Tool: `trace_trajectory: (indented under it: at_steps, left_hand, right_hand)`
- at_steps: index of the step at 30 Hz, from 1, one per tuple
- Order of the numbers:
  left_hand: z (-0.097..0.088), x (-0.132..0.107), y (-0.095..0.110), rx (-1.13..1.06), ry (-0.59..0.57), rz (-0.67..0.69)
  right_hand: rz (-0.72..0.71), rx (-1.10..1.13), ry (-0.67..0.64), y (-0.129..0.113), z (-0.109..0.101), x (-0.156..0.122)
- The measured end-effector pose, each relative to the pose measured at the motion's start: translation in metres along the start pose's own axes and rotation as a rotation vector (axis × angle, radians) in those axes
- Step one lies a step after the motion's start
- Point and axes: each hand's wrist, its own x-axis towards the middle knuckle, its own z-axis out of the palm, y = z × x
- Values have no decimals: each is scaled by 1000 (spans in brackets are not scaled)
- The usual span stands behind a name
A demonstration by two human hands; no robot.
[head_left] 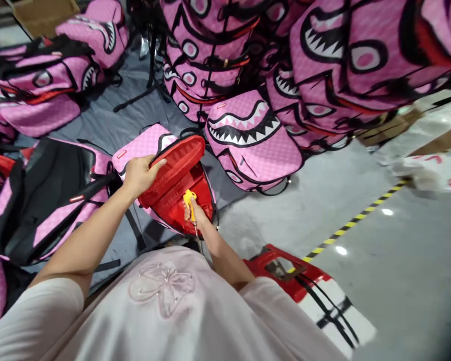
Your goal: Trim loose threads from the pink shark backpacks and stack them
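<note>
Bare forearms [101, 223] forward, left hand [140, 175] in a grip, right hand [197, 213] (slightly lower) tightly curled.

Near the middle, an open backpack [165, 193] lies on a sheet [101, 108], with the left hand [140, 175] on its flap [182, 156] and the right hand [197, 213], around a small tool [190, 196], inside its opening. A second backpack [52, 195] lies to its left, with a pile [56, 75] farther off, while just beyond the open one, to the right, lies a third backpack [253, 150], before a middle stack [214, 55] and a right-hand stack [338, 65]. Floor [391, 265] spreads on the right, crossed by a line of tape [355, 220].
</note>
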Motion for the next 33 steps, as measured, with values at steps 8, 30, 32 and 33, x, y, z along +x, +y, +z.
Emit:
trace_trajectory:
  at_steps: [8, 30, 32, 33]
  left_hand:
    - [-1, 13, -4, 189, 68, 96]
    - [13, -11, -8, 6, 77, 35]
    - [13, -12, -8, -2, 84, 16]
    - [13, -13, -8, -6, 87, 8]
  right_hand:
    - [-22, 146, -32, 4, -6, -8]
    - [456, -1876, -11, -181, -7, -85]
    - [426, -1815, -7, -182, -11, -92]
    - [408, -1748, -19, -181, -15, -94]
